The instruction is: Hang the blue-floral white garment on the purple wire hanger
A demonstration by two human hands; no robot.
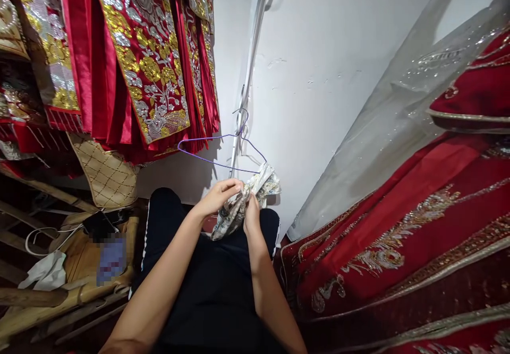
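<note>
Centrally, the left hand (219,197), loosely curled, grips a patterned cloth (233,216) between thumb and fingers; the right hand (252,213) closes on the same cloth, thumb uppermost, its other fingers largely hidden. The cloth spans both hands, bunched between them and spreading just beyond. A purple hanger (234,169) lies beyond the hands, its lower right corner meeting the cloth.
</note>
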